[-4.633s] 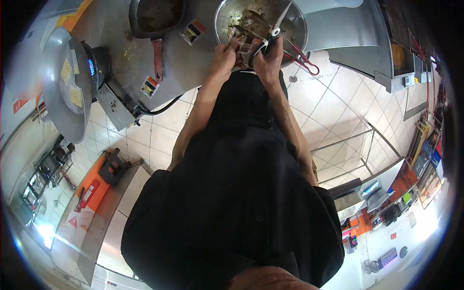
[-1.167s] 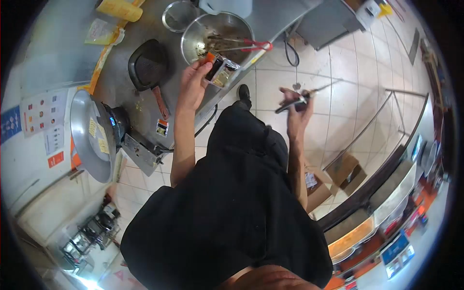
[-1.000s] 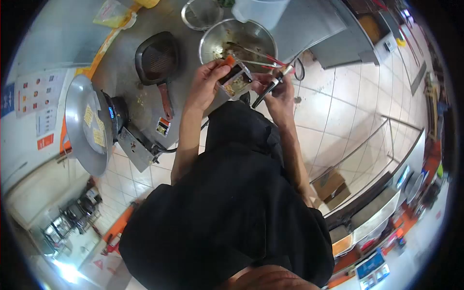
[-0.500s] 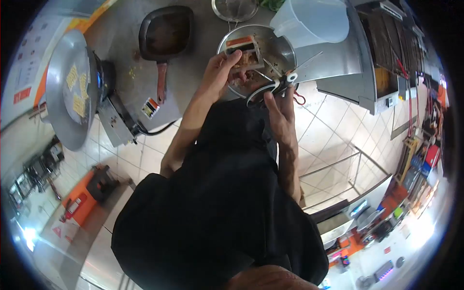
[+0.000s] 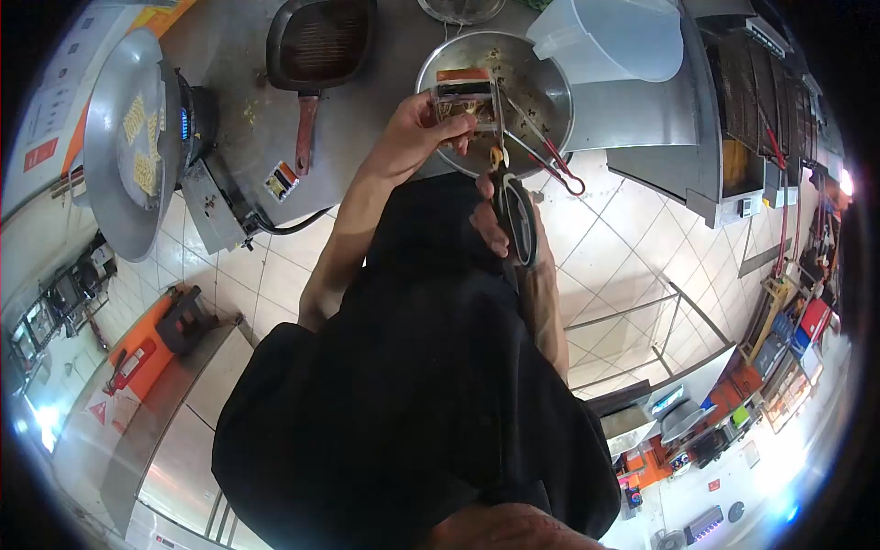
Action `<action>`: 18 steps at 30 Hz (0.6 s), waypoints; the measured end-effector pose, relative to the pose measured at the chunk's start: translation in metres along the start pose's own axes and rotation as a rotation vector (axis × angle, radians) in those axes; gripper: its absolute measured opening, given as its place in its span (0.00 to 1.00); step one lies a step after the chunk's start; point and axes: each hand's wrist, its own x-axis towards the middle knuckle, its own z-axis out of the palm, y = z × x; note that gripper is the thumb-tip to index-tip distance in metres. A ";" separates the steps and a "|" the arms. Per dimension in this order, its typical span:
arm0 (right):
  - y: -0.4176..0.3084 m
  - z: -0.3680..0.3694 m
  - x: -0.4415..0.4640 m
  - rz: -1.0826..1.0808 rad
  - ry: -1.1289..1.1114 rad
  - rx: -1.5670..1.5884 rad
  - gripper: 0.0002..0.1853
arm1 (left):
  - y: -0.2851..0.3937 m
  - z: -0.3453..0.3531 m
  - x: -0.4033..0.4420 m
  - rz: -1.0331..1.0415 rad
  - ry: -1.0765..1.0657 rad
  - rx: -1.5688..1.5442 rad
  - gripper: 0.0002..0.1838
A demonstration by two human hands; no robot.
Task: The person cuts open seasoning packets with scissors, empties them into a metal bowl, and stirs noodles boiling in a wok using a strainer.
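My left hand [image 5: 408, 137] is closed round a small clear packet [image 5: 466, 90] with an orange and black label, its thumb across the lower part. The packet is held over a steel bowl [image 5: 561, 115] with dark bits inside. Kitchen scissors [image 5: 521, 225] with dark, pale-edged handles are in my right hand [image 5: 490, 225]. Their blades point away from me along the packet's right edge; whether they touch it I cannot tell. Red-handled tongs [image 5: 559, 168] lean in the bowl, handles over its near right rim.
At the left, a wok [image 5: 115, 206] with noodle-like blocks sits on a burner [image 5: 197, 124]. A square grill pan [image 5: 321, 46], a small labelled sachet [image 5: 281, 181], a strainer [image 5: 463, 7] and a translucent plastic tub [image 5: 623, 41] are on the steel counter [image 5: 234, 60].
The scissors have turned from spread and angled across the bowl to blades pointing away beside the packet. My right hand has moved closer to my body and left. The packet stays in my left hand.
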 end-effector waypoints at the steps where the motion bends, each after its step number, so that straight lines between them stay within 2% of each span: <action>1: 0.000 -0.001 0.003 -0.004 0.002 0.003 0.31 | 0.000 0.001 -0.001 -0.004 -0.003 0.003 0.11; 7: -0.002 -0.003 0.009 -0.042 -0.048 0.047 0.27 | 0.009 0.004 0.001 -0.041 0.004 0.040 0.12; 18: -0.003 -0.003 0.010 -0.020 -0.030 0.084 0.28 | 0.018 0.006 0.006 -0.087 -0.013 0.077 0.13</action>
